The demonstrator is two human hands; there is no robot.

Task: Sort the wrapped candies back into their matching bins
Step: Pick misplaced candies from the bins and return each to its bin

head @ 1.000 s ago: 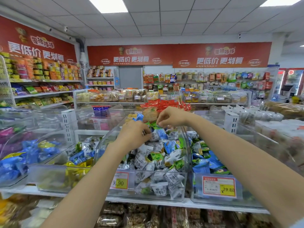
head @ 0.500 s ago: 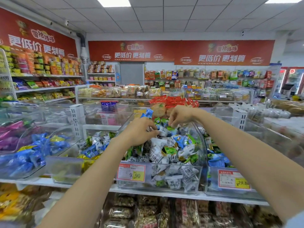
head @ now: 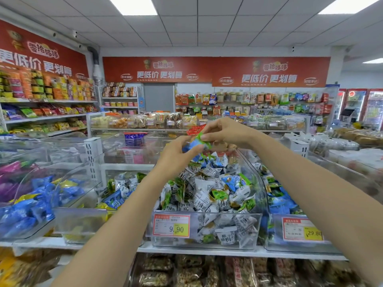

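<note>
A wrapped candy (head: 196, 142) is held up btwn both hands, above the far end of the centre bin (head: 261, 195) and clear of the heap in it. Its wrapper is glossy blue over most of the body, w/ a bright green crimped end turned up to the right. The print on it is too blurred to be read. The green end is pinched btwn thumb and forefinger of the right hand (head: 226, 132), w/ the other fingers curled loosely above. The blue part is gripped by the left hand (head: 178, 154), fingers curled round it. Whether more than one piece is bunched in that hand can't be told.

The centre bin is clear plastic w/ a curved side wall. It is heaped w/ white candies (head: 207, 195) printed in black characters, w/ green corners. A few blue-and-green pieces (head: 233, 181) like the held one are mixed in near the top of the heap, right of ctr. A red-and-yellow price tag (head: 171, 225) marked 9.90 is fixed to the near wall.

Just to the right, a second clear bin (head: 275, 243) is filled w/ blue wrappers (head: 279, 204) and carries a 29.80 tag (head: 302, 228). To the left, blue and yellow packs (head: 31, 206) are piled in further bins. The bins are set on a white shelf (head: 207, 252).
</note>
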